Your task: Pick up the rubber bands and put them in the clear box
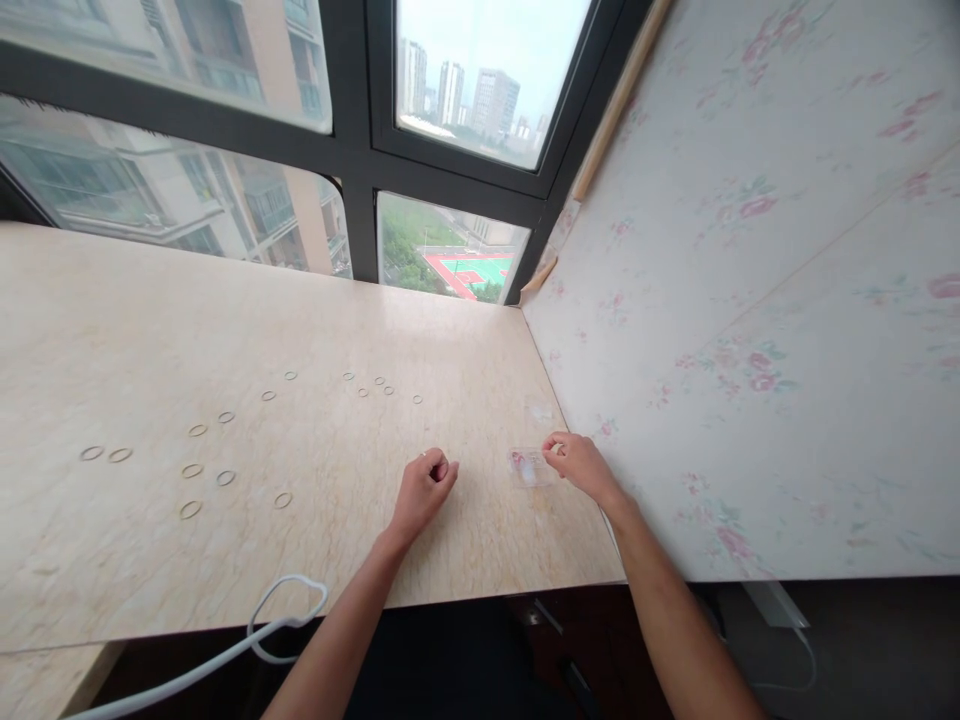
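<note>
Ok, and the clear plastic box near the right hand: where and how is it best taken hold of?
Probably grip the clear plastic box by its left edge, bringing the left hand in from the left. The box lies flat on the tabletop, that edge is uncovered, and the right hand is at its right end.

Soft daylight enters through the windows, the sky nearly washed out. The ledge carries a pale sheen toward its far edge; below its near edge lies deep shadow. Wide-angle stretching pulls the floral wall, slightly blurred; the clear box lacks sharp detail.
</note>
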